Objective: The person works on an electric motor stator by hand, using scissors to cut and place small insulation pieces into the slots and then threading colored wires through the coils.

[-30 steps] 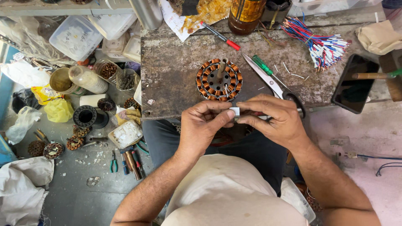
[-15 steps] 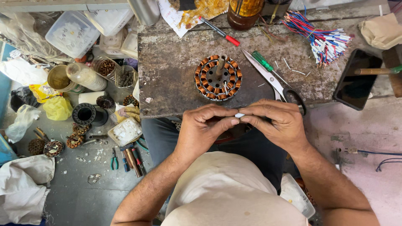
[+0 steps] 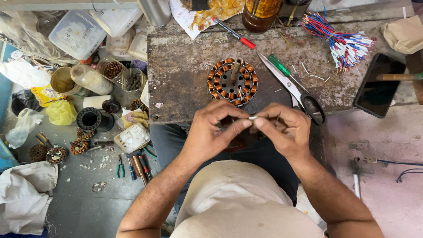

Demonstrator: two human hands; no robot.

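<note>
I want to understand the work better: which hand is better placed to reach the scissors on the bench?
The right hand, probably. The scissors lie just beyond it on the bench, handles near its knuckles. The left hand is farther away. Both hands pinch a small white piece.

A: Report obscured items.
B: The small white piece is mostly covered by the fingertips of both hands; its form cannot be determined.
A: Frame limits?
B: The brown jar is cut off at the top edge. The desk near edge is hidden behind the hands.
</note>
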